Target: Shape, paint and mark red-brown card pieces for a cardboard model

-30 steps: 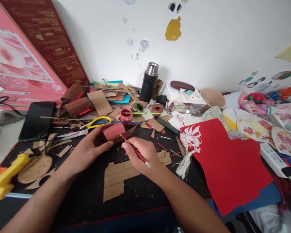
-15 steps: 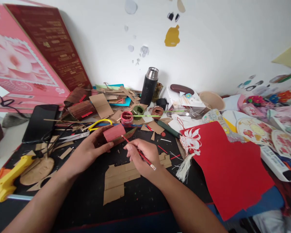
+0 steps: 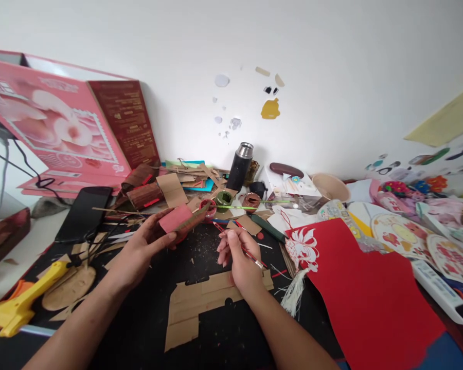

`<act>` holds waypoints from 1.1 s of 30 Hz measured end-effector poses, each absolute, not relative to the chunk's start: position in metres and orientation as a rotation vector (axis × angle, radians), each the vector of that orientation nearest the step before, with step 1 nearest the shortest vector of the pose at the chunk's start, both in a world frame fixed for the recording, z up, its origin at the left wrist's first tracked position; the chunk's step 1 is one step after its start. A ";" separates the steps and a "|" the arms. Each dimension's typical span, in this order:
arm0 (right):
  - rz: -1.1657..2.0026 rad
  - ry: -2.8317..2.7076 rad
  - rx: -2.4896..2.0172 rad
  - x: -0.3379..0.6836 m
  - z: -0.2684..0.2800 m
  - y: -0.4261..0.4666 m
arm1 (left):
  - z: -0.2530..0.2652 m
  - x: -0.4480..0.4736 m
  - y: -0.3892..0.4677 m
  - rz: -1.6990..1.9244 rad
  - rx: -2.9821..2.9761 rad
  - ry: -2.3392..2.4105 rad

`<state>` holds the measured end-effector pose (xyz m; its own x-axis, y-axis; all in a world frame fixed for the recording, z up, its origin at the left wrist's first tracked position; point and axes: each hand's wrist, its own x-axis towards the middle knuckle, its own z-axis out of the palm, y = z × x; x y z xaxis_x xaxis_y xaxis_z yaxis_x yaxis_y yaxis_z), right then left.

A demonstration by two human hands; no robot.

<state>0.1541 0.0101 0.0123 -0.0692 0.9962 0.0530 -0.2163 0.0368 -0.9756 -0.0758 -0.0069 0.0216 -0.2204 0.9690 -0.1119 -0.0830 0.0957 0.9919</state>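
Note:
In my left hand (image 3: 141, 252) is a curved cardboard piece painted pinkish red (image 3: 175, 219), with a brownish-green strip along its right side. The thumb lies along its lower edge and the fingers go behind it, partly hidden. My right hand (image 3: 244, 259) grips a thin red pencil (image 3: 252, 256), tip pointing up and left, apart from the painted piece. Beneath that hand lies a cut sheet of brown cardboard (image 3: 189, 306) on the black tabletop. An open jar of red paint (image 3: 209, 209) stands just behind the held piece.
Jars of green paint (image 3: 224, 199) and brown paint (image 3: 251, 201) stand behind, a green stick across them. A black flask (image 3: 239, 169) rises near the wall. Red paper (image 3: 362, 288) covers the right side. A yellow glue gun (image 3: 27, 303) and phone (image 3: 84, 213) are left.
My right hand has drawn the pencil rightward, away from the painted piece. My left hand has tilted that piece, raising its right end. The camera view has tipped upward.

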 end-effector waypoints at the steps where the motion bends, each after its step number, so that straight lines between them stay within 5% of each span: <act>1: 1.336 -1.109 -0.977 0.154 0.011 0.011 | 0.022 -0.076 -0.007 1.337 0.949 1.347; 33: 1.573 -1.211 -0.989 0.149 -0.001 0.016 | 0.024 -0.069 -0.015 1.093 1.088 1.257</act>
